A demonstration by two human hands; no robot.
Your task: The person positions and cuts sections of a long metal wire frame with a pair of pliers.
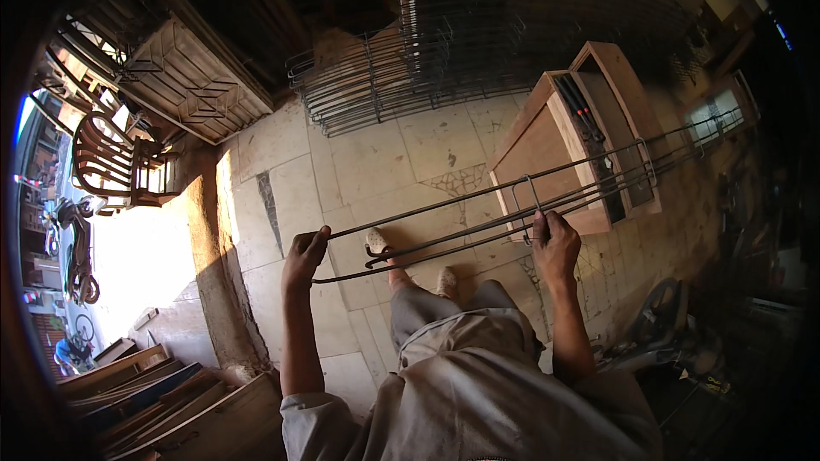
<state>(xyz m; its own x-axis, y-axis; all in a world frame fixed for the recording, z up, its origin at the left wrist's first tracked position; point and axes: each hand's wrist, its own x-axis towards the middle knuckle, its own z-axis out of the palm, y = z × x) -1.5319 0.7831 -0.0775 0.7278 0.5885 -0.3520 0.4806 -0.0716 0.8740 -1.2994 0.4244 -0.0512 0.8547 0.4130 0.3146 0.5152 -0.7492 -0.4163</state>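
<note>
A long, narrow rebar cage (427, 207) of dark steel rods spans the view in front of my body, running up toward the right. My left hand (305, 258) is closed around its left end, where one rod tip is beside the fingers. Two hooked rod ends lie bare a little to the right of that hand. My right hand (556, 243) grips the lower rods beside a rectangular wire stirrup (515, 196). Another stirrup (647, 162) encloses the rods farther right. The cage's far right end fades into shadow.
More rebar cages (367, 90) are piled on the tiled floor ahead. A wooden cabinet frame (547, 141) stands behind the cage at right. Left are a wooden chair (111, 162) and a patterned wooden panel (192, 85). Planks (162, 401) lie lower left; a dark machine or vehicle (675, 324) sits lower right.
</note>
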